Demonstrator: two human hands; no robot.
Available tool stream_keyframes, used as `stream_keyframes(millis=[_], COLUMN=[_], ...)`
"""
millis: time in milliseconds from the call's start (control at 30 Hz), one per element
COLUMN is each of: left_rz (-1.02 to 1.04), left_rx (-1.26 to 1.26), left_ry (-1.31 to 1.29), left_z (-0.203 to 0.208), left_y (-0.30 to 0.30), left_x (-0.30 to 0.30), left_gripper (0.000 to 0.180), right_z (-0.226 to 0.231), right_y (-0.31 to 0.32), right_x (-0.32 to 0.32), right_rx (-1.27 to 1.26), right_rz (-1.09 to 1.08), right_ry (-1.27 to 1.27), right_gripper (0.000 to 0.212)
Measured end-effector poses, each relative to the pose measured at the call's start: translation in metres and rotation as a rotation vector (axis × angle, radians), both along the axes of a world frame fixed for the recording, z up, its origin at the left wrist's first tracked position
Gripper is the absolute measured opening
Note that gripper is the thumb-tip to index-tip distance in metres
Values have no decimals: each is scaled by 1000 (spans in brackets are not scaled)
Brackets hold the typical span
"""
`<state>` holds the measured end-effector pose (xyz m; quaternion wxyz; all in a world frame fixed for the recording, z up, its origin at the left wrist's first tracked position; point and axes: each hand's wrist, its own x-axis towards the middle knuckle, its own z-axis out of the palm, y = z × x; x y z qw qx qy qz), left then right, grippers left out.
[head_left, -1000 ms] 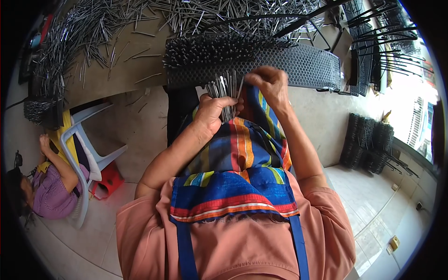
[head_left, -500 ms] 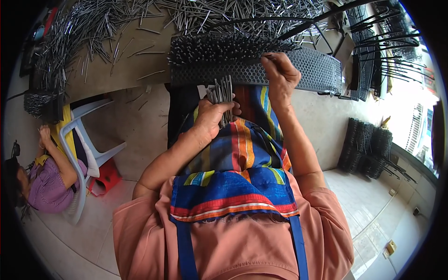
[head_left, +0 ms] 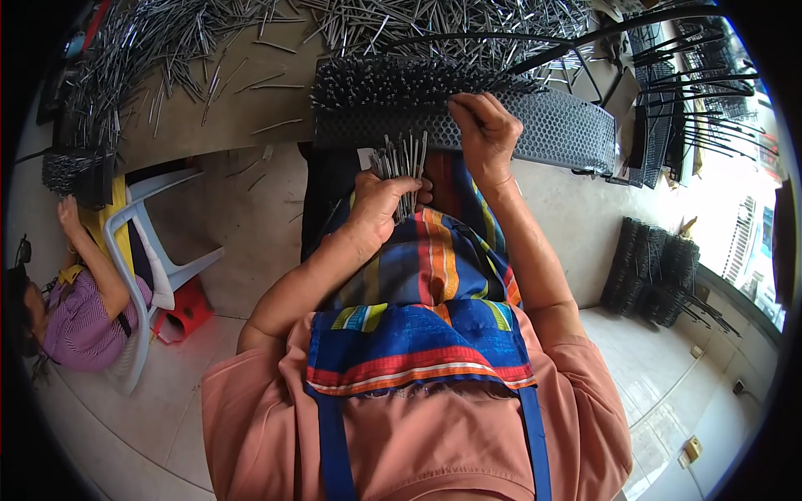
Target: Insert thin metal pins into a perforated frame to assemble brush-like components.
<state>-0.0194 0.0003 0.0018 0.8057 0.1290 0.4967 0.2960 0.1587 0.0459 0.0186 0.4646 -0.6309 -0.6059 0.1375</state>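
A bundle of thin grey metal sticks (head_left: 401, 157) stands upright in my left hand (head_left: 378, 203), thumb across the front, just below the near edge of a dark perforated metal panel (head_left: 551, 123). Many similar sticks (head_left: 376, 82) poke up from holes along the panel's far left part. Over the panel's middle, at the near border of those sticks, my right hand (head_left: 489, 134) is closed in a pinch. Whatever lies between its fingertips is too small or hidden to make out.
Behind the panel, loose metal sticks (head_left: 418, 29) lie heaped on the brown table (head_left: 188, 134). A black rod (head_left: 618, 29) slants across the far right. Dark wire racks (head_left: 652, 267) stand on the right floor. At left, another person (head_left: 92, 321) sits on a pale plastic chair (head_left: 125, 250).
My right hand has moved left along the panel, still pinched. My left hand stays in place, its sticks slightly more fanned. The person at left has raised a hand toward the dark block there.
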Motion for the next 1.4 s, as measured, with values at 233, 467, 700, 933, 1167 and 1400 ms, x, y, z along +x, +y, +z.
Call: stream_keyframes(millis=[233,467,700,933,1167,1400], left_rz=[16,-26,-10,-87,-294,-114], left_rx=[26,67,104,71,253,124], left_ry=[-29,-72,-147,40,-17,22], left_z=[-4,3,9,4,-4,6], left_y=[2,4,1,-14,-38,-26], left_x=[0,2,8,-16,-30,-26], left_gripper=[13,16,17,19,23,16], right_z=[8,-1,9,15,12,0], right_y=[-1,-21,-39,-24,-15,-15], right_x=[3,2,8,24,28,21], right_rx=[-45,-73,-666,-105,80,-12], right_rz=[-19,-36,152,-148,-67,-32], right_ry=[-8,16,782,705,262,74], right_gripper=[8,9,6,6,10,9])
